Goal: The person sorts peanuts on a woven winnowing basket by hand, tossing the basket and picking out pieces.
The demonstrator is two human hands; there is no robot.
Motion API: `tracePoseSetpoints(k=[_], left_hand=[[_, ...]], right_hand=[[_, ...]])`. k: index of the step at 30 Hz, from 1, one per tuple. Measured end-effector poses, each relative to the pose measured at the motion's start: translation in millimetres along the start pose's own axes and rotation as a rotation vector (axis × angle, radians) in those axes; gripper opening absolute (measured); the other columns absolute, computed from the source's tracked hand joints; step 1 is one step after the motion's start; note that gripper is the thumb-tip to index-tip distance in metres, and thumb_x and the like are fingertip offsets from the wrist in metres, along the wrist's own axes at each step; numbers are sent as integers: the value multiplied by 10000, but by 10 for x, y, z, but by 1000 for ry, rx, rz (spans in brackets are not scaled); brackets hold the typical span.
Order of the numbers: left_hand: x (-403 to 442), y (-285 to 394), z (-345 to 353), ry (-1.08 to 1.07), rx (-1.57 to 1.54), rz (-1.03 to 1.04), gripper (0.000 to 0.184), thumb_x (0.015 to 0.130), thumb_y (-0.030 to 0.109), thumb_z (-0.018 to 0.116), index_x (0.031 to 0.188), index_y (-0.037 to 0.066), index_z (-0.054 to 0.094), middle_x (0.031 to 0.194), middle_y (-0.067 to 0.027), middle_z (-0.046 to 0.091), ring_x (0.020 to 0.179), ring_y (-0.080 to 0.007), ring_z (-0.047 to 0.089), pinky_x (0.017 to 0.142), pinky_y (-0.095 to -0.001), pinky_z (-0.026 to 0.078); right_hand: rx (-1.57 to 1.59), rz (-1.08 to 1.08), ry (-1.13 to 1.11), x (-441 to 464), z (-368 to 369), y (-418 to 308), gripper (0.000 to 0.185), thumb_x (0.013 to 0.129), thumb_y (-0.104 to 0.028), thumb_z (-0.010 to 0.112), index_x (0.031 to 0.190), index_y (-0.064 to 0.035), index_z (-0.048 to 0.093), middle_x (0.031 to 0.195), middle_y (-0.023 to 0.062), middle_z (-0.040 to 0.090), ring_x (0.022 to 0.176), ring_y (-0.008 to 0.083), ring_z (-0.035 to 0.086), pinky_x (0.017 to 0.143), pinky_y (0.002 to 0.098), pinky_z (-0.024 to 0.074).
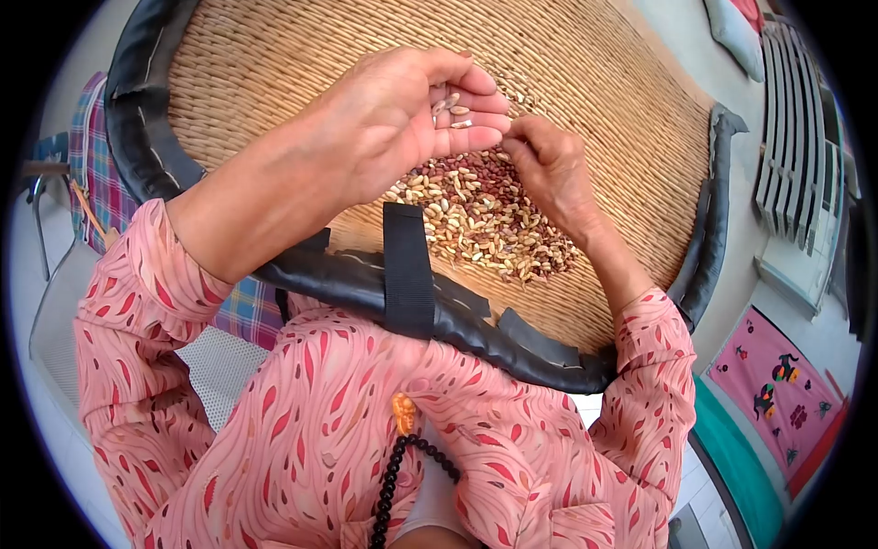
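Observation:
My left hand is turned palm up over the round woven tray, fingers stretched towards the right. Several oblong, brownish beans and a pale fleck rest on its fingers. Close to these fingertips, my right hand is closed in a pinch. What it pinches, if anything, is hidden. Below both hands a heap of mixed beans, yellowish and dark red, lies on the weave. Part of the heap is behind my right hand.
The tray's black padded rim lies across my lap, with a black strap round it. Checked cloth hangs at the left. Grey slatted panels and a pink printed mat are at the right.

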State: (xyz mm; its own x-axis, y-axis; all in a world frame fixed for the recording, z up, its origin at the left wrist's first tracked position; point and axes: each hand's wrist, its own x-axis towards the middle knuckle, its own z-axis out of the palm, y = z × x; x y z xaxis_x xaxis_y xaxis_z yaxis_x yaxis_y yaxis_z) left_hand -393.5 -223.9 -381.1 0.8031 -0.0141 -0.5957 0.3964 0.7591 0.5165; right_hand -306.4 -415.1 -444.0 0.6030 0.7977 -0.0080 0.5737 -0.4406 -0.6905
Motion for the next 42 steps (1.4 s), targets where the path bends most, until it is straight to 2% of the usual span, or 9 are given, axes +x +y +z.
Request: tracePoseSetpoints(k=[6, 11, 14, 20, 26, 29, 35, 38, 42], left_hand=[[-12, 19, -20, -54, -47, -27, 244, 974, 165, 442, 939, -45, 561, 928, -150, 606, 873, -230, 634, 805, -336, 561], [-41, 59, 21, -76, -18, -45, 247, 972, 163, 444, 938, -47, 569, 926, -152, 616, 860, -219, 633, 804, -327, 559], [-67, 63, 41, -68, 11, -31, 247, 971, 160, 443, 932, -47, 573, 925, -151, 620, 845, -211, 634, 799, -325, 559], [-81, 75, 73, 2, 12, -35, 248, 969, 160, 446, 932, -48, 576, 923, -152, 621, 827, -206, 635, 790, -319, 561], [-82, 95, 76, 38, 52, -7, 240, 966, 157, 452, 920, -42, 577, 927, -148, 617, 834, -199, 630, 786, -313, 559], [-54, 63, 56, 90, 89, 31, 233, 964, 152, 455, 909, -40, 576, 914, -137, 609, 846, -196, 625, 786, -310, 557], [-18, -16, 44, 31, -61, 40, 228, 969, 139, 435, 916, -43, 562, 921, -132, 576, 861, -214, 620, 817, -337, 567], [-38, 50, -20, 8, -27, 17, 231, 972, 135, 426, 923, -52, 553, 937, -152, 568, 864, -232, 618, 826, -352, 570], [-99, 93, 28, 12, -56, 64, 233, 969, 133, 434, 920, -62, 551, 939, -172, 574, 865, -247, 619, 812, -349, 570]], right_hand=[[17, -212, -122, -209, 292, -186, 108, 792, -74, 644, 870, -47, 573, 804, 125, 580, 681, 316, 609, 569, 407, 499], [-178, -123, -220, -269, 325, -228, 291, 757, -116, 700, 1005, -75, 554, 863, 125, 557, 770, 304, 595, 591, 401, 479], [-289, -96, -265, -305, 359, -172, 233, 760, -104, 688, 951, -65, 560, 847, 132, 566, 748, 310, 598, 591, 405, 480], [-183, -69, -231, -288, 347, -116, 140, 760, -63, 663, 854, -29, 566, 762, 149, 595, 669, 338, 595, 591, 409, 484], [8, -29, -71, -128, 176, -133, 31, 825, -6, 568, 813, -34, 566, 751, 111, 619, 622, 226, 611, 531, 366, 493], [172, 104, 134, 76, -116, -340, 18, 853, -31, 598, 863, -19, 607, 656, 61, 601, 551, 104, 547, 474, 255, 451], [271, -170, 295, 208, -247, -855, 83, 859, -65, 615, 920, -13, 640, 652, 37, 599, 547, 69, 535, 495, 240, 449], [227, 135, 122, 114, -414, -549, 105, 872, -88, 608, 912, 4, 640, 649, 47, 597, 557, 85, 546, 510, 246, 456], [93, 194, -822, -301, -381, -240, 211, 883, -134, 593, 1070, -67, 665, 921, 157, 680, 751, 218, 666, 715, 333, 547]])
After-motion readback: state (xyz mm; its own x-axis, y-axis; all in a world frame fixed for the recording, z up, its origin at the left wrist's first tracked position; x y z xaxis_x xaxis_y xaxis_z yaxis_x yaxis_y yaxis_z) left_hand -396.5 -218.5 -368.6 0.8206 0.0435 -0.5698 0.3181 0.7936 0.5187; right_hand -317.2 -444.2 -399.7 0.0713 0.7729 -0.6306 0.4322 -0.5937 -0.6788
